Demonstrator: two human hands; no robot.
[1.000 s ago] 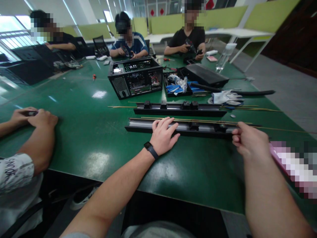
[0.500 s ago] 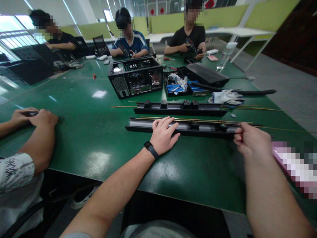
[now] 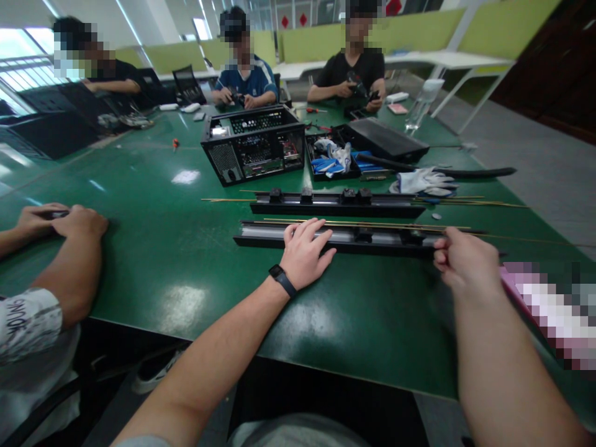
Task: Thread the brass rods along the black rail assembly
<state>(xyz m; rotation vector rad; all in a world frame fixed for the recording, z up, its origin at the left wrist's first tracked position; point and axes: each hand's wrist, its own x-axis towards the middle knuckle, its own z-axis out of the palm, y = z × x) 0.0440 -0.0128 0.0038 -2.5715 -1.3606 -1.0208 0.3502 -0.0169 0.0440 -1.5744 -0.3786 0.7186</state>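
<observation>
My left hand (image 3: 305,253), fingers spread, rests across the near black rail (image 3: 261,241), a long channel with a pale inner face. At that rail's right end my right hand (image 3: 468,259) is closed. Its curled fingers hide whatever is in them; a dark tip shows just right of the hand. Thin brass-coloured rods (image 3: 372,225) lie lengthwise along the near rail, their right ends reaching my right hand. Small black blocks (image 3: 364,235) sit in this channel. Behind it lies a second black rail (image 3: 321,208) with several black blocks on top.
An open computer case (image 3: 254,146), a box of gloves (image 3: 330,158), a white glove (image 3: 423,182) and a water bottle (image 3: 423,105) stand farther back. A pink-edged blurred object (image 3: 549,310) is at right. A neighbour's hands (image 3: 69,220) rest at left; several people sit around.
My right hand has shifted slightly left along the near rail. My left hand stays in place on it, and the rails lie as before.
</observation>
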